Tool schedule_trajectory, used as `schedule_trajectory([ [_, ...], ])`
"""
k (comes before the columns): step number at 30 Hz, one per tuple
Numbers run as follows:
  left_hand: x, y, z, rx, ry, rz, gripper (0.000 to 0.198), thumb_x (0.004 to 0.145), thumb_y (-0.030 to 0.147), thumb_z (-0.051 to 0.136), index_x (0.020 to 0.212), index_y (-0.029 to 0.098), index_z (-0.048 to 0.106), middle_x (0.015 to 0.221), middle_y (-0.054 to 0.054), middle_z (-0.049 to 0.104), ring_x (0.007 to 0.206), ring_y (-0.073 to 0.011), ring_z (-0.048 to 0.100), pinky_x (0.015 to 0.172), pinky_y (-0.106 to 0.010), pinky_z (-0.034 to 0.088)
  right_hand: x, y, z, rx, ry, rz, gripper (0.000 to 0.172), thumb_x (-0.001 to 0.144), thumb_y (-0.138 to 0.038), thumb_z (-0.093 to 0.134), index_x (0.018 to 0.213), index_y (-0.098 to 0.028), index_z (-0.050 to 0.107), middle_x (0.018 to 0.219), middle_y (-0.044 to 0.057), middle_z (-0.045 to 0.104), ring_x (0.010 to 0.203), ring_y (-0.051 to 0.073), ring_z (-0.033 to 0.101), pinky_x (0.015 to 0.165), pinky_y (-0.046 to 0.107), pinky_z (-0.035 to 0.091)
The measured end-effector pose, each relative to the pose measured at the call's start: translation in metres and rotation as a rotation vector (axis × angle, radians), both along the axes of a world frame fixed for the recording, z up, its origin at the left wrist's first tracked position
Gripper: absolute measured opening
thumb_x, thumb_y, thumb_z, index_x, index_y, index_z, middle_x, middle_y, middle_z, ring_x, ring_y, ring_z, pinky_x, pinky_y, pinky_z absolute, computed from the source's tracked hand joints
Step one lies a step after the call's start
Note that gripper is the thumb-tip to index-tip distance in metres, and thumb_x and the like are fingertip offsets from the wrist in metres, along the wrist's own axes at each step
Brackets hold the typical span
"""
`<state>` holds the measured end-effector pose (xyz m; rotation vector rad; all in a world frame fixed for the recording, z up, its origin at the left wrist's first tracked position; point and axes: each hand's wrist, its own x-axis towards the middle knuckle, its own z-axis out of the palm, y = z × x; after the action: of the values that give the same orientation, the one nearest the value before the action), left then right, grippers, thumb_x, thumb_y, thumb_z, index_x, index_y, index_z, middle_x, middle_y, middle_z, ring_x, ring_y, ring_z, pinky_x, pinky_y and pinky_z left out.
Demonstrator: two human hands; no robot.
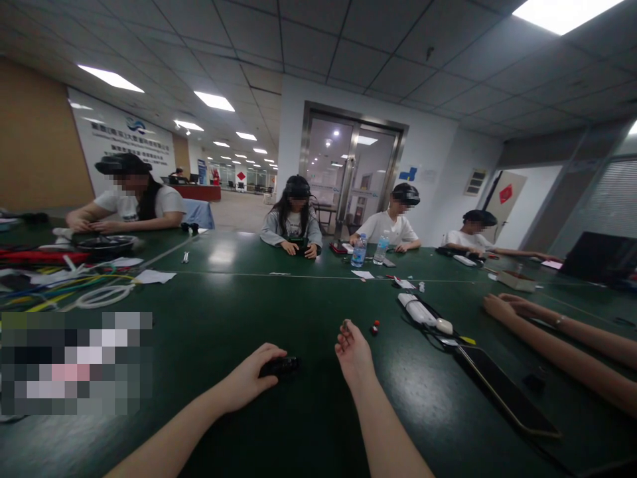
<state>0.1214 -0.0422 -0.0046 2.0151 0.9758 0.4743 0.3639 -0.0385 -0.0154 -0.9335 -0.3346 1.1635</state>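
Observation:
My left hand is wrapped round a short black cylindrical object lying on the dark green table. Its far end pokes out past my fingers, and I cannot make out its exact kind. My right hand is raised a little, palm turned up, with thumb and fingers pinched on a tiny greyish piece too small to name. Just right of that hand, a small red and black object rests on the tabletop, apart from my fingers.
To the right are a white power strip, a white rounded case and a large phone-like slab. Another person's arms reach in there. Cables lie left; two bottles stand ahead. Several people sit around.

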Motion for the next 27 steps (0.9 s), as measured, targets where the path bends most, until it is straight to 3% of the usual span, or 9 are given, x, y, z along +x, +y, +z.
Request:
schedule_trajectory([
  [7, 0.002, 0.002, -0.003, 0.066, 0.020, -0.001, 0.042, 0.073, 0.024, 0.050, 0.116, 0.025, 0.047, 0.121, -0.001, 0.045, 0.110, -0.0182, 0.043, 0.098, -0.033, 0.030, 0.002, 0.003, -0.007, 0.040, -0.090, 0.004, 0.025, 0.066, -0.042, 0.062, 0.079, -0.021, 0.059, 0.072, 0.000, 0.060, 0.056, 0.011, 0.054, 0.048, 0.024, 0.041],
  [27, 0.000, 0.003, -0.004, 0.026, 0.025, -0.015, 0.043, 0.076, 0.028, 0.048, 0.119, 0.028, 0.044, 0.125, 0.000, 0.043, 0.113, -0.0195, 0.041, 0.100, -0.035, 0.030, 0.003, 0.006, -0.014, 0.043, -0.021, -0.001, 0.028, 0.065, -0.043, 0.064, 0.081, -0.021, 0.060, 0.076, 0.001, 0.059, 0.058, 0.010, 0.053, 0.050, 0.023, 0.042],
])
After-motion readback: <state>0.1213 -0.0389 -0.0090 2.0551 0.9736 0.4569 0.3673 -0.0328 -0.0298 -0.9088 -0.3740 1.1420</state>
